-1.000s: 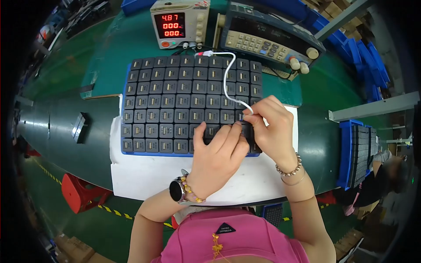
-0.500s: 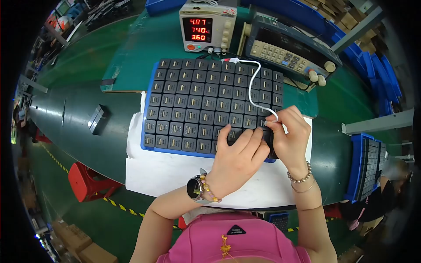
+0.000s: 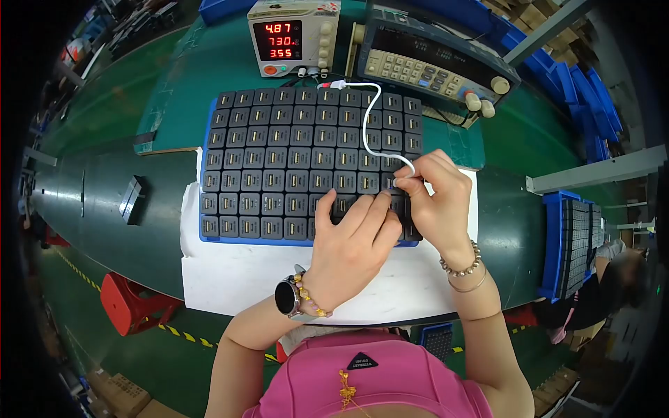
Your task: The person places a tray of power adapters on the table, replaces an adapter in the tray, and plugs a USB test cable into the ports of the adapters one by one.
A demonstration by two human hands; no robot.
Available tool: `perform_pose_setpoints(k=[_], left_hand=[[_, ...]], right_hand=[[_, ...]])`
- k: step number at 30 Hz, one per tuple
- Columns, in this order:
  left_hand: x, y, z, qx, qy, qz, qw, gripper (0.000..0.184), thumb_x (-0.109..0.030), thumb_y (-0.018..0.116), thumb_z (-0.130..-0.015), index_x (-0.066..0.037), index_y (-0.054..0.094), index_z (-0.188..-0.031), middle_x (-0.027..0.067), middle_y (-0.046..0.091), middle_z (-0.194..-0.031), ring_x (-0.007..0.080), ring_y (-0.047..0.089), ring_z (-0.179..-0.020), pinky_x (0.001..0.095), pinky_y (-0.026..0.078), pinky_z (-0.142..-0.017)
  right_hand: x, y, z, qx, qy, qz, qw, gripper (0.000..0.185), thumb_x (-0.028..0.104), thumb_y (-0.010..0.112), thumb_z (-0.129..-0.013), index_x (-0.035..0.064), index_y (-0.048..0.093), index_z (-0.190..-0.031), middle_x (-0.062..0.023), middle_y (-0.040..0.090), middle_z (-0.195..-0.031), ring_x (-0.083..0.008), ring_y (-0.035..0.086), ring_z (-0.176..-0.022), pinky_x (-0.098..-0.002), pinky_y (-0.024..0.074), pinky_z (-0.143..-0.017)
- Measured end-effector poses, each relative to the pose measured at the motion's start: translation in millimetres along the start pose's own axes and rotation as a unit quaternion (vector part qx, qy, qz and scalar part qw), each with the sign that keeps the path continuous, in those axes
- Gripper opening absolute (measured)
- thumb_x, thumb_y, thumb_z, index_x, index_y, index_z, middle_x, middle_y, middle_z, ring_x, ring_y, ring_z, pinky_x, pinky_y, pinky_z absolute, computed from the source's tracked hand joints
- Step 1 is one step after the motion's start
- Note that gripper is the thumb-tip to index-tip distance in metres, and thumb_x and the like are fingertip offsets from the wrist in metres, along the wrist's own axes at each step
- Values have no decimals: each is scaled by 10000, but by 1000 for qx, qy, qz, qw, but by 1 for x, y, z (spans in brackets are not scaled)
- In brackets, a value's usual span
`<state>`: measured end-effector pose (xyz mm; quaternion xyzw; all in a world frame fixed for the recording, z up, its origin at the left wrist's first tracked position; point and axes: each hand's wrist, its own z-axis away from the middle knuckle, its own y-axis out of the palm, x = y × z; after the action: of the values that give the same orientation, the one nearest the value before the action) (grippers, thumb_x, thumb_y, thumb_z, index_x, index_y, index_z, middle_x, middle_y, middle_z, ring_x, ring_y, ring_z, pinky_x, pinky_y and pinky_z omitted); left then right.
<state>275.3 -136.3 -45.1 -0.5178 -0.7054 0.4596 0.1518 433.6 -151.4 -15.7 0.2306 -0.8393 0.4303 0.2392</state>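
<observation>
A white USB cable (image 3: 366,129) runs from a connector near the power supply down to my right hand (image 3: 437,200). The right thumb and fingers pinch its plug end at a black USB charger in the right part of the grid; the plug is mostly hidden by the fingers. My left hand (image 3: 355,235) lies spread over the lower right chargers, its fingertips touching their tops. The black USB chargers (image 3: 277,135) stand in tight rows, ports up, in a blue tray (image 3: 204,167). Both hands cover some of the lower right ones.
A power supply (image 3: 295,40) with red digits and a keypad instrument (image 3: 432,63) stand behind the tray. White paper (image 3: 230,275) lies under it. To the left are a small dark block (image 3: 132,200) and a red stool (image 3: 132,303). Another person sits at right beside a blue bin (image 3: 552,244).
The whole view has shifted, so everything appears further left and slightly higher. Both hands keep about the same place over the chargers. The power supply's lower readings have dropped slightly.
</observation>
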Motion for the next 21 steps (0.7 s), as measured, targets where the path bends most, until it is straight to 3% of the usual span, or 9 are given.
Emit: perform_pose_setpoints(k=[14, 21], left_hand=[[0, -1, 1, 4, -1, -1, 1000, 462, -262, 787, -614, -80, 582, -986, 51, 588, -1145, 194, 540, -1062, 550, 288, -966], [1, 1, 0, -4, 4, 0, 1000, 460, -262, 786, -616, -82, 582, -988, 43, 590, -1144, 194, 542, -1054, 549, 290, -961]], right_hand=[[0, 0, 1, 8, -32, 11, 999, 143, -96, 662, -630, 8, 574, -673, -102, 559, -656, -285, 520, -664, -361, 424, -566], [-3, 6, 9, -48, -51, -1, 998, 147, -111, 651, -610, 6, 597, -680, -93, 574, -665, -281, 520, -642, -350, 423, -551]])
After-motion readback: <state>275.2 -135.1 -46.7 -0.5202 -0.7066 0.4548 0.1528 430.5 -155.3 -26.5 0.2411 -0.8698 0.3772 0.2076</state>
